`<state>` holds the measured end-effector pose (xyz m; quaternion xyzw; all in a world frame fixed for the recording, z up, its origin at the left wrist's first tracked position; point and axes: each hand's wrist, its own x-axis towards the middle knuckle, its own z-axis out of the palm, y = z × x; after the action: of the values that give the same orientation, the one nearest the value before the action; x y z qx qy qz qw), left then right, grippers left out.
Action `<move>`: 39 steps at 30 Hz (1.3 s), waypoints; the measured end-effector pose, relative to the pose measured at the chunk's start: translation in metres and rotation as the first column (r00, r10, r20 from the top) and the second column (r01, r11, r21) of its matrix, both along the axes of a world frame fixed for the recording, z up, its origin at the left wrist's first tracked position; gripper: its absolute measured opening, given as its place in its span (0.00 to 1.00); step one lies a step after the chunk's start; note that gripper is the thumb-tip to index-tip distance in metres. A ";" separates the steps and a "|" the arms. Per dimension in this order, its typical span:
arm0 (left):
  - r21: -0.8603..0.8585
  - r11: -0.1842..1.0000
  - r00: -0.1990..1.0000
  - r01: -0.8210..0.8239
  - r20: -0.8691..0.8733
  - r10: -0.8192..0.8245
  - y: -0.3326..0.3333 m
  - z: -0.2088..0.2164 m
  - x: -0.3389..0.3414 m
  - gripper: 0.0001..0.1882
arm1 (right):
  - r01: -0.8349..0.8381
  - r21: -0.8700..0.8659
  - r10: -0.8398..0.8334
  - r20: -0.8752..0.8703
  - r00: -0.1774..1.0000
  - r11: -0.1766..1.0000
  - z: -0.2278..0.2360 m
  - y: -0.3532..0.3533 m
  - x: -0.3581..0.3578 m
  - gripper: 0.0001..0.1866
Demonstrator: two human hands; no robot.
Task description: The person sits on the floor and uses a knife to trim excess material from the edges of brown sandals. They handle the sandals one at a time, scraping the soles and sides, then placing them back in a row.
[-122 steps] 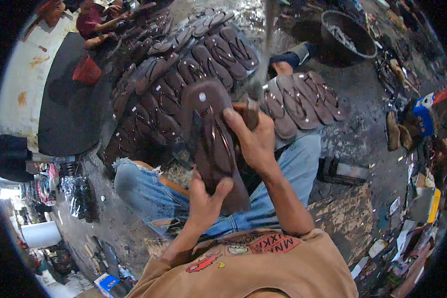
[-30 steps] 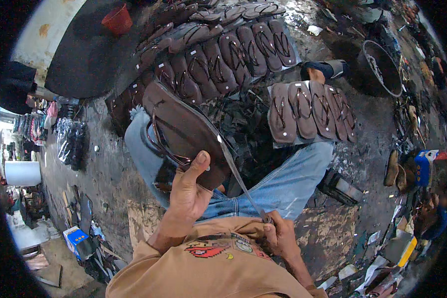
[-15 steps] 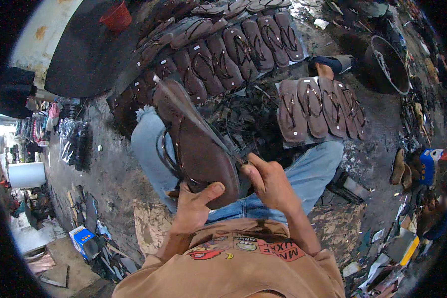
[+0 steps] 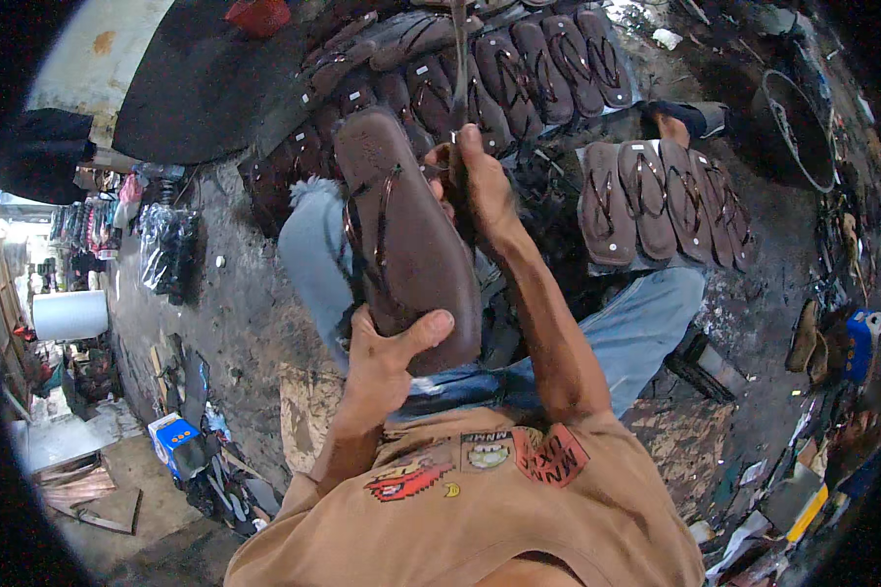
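Observation:
My left hand (image 4: 387, 367) grips a dark brown thong sandal (image 4: 426, 249) at its near end, the thumb pressed flat on the footbed. The sandal is held above my lap with its other end pointing away from me. Glossy straps cross its left side. Close to the sandal's far right edge, my right hand (image 4: 485, 191) is closed around a long, thin knife-like blade (image 4: 460, 68) that points up and away. Its fingertips are near the sandal's edge, but whether they touch it I cannot tell.
Rows of similar sandals (image 4: 514, 83) lie ahead, and a smaller row (image 4: 641, 205) sits beyond my right knee. Dark scraps (image 4: 548, 201) lie between my legs. A dark bucket (image 4: 798, 132) stands at far right, a blue box (image 4: 174, 440) at left.
My right hand has moved up and away from the sandal's near end to its far part. The blade has swung from lying along the sandal to pointing upward. The left hand keeps its grip.

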<state>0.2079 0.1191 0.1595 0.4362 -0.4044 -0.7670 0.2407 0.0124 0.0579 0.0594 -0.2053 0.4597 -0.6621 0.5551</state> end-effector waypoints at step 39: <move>-0.094 0.893 0.889 0.440 0.184 -0.418 -0.029 0.020 -0.037 0.31 | -0.233 0.347 0.418 -0.760 0.497 0.908 0.118 0.181 -0.079 0.20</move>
<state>0.1710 0.0903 0.1799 0.3786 -0.5589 -0.7352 0.0606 -0.0662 0.2385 0.1769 -0.5155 0.6800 -0.3227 0.4096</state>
